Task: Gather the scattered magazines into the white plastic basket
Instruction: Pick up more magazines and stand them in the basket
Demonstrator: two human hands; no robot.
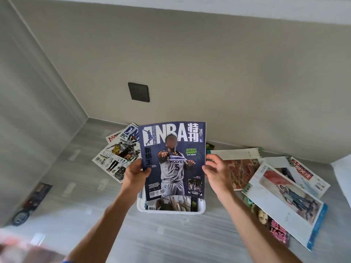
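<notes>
A dark blue NBA magazine (172, 160) with a basketball player on its cover is held upright above the white plastic basket (171, 211). My left hand (135, 176) grips its left edge. My right hand (216, 172) holds its right edge, thumb on the cover. The basket stands on the floor below it, and other magazines show inside it. Loose magazines lie on the floor to the left (117, 158) and several more to the right (284, 200).
A grey wood-look floor meets a beige wall with a dark socket plate (138, 91). A dark magazine (31, 203) lies by the left wall. A white object (342, 173) shows at the right edge, and something blurred and reddish sits at the bottom left corner.
</notes>
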